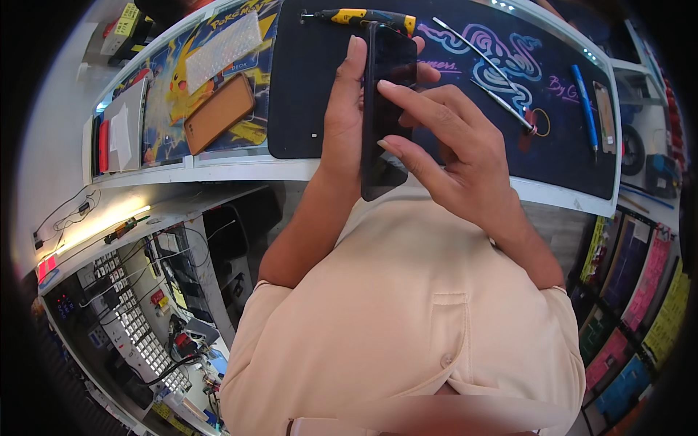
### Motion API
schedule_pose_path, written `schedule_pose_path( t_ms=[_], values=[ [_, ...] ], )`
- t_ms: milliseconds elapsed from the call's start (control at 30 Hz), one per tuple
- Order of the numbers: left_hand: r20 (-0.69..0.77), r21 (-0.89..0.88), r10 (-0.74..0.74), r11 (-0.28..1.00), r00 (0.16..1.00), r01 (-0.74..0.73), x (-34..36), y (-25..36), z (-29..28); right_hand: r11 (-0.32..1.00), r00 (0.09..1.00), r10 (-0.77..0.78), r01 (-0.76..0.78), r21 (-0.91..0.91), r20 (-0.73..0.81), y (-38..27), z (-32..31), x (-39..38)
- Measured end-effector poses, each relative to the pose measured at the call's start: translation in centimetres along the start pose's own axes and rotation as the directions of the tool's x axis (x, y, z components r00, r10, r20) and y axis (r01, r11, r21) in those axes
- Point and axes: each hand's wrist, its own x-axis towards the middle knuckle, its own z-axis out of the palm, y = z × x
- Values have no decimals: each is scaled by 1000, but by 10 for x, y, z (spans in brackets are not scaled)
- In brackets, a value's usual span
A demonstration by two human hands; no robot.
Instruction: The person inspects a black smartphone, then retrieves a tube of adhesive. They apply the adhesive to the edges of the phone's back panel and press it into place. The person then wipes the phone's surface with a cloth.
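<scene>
My left hand (pixel 343 123) holds an upright-pictured black smartphone (pixel 385 160) by its sides, thumb along the left edge, fingertips showing past the right. My right hand (pixel 458 152) is over the phone, index finger and thumb apart, their tips at the screen; the other fingers are bent. Beyond the phone, a yellow-black screwdriver-like tool (pixel 352 16) lies on the dark printed mat (pixel 305 87). Two slim metal tools (pixel 502 102) and a blue pen-like tool (pixel 585 109) lie to the right. A brown phone case (pixel 218 116) and bubble wrap (pixel 222 51) lie to the left.
The white-edged counter (pixel 291 168) spans in front of me, with a laptop-like slab (pixel 127 109) at left. A side desk (pixel 189 218) holds a white keyboard (pixel 145 341), cables and a lit strip. A rack of colourful flat packages (pixel 640 291) stands at lower right.
</scene>
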Motion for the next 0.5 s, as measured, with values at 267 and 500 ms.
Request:
schedule_pose_path(
  t_ms=[267,500],
  values=[
    [-66,-366,81,925,995,-100,1,2,9,820,896,436,-356,448,-85,17,-12,-2],
    [-278,32,181,983,943,-179,5,-15,11,979,965,189,-199,-37,-180,17,-8,-6]
  ],
)
